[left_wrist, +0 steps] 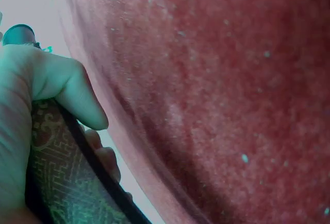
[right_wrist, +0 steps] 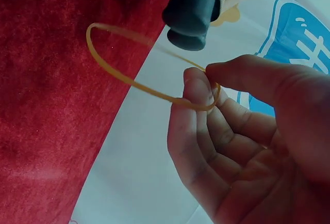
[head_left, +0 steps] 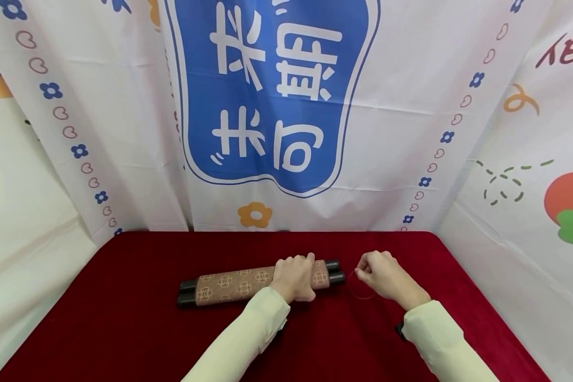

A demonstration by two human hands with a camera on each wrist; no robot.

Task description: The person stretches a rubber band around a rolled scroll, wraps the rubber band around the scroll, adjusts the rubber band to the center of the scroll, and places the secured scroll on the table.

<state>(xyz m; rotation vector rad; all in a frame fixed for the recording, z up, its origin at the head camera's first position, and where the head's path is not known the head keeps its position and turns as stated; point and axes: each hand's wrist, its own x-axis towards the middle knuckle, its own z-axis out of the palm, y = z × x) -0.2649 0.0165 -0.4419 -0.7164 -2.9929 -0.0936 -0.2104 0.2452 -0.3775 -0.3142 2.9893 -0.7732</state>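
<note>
A rolled-up scroll (head_left: 243,284) in brown cloth with a pale floral pattern lies across the red table, slightly slanted. It has two side-by-side rolls with black end knobs (head_left: 336,277) at both ends. My left hand (head_left: 293,278) grips it near its right end, thumb on one side and fingertips curled round the other in the left wrist view. My right hand (right_wrist: 232,136) pinches a thin yellowish rubber band (right_wrist: 131,83) between thumb and fingertips. The band hangs as a loose loop just beyond the scroll's right knobs and is apart from them.
Red velvety cloth (head_left: 138,339) covers the table. A white printed curtain (head_left: 401,106) with a blue sign stands behind the far edge, with more white cloth (head_left: 515,223) at both sides. A small dark object (head_left: 400,330) shows beside the right cuff.
</note>
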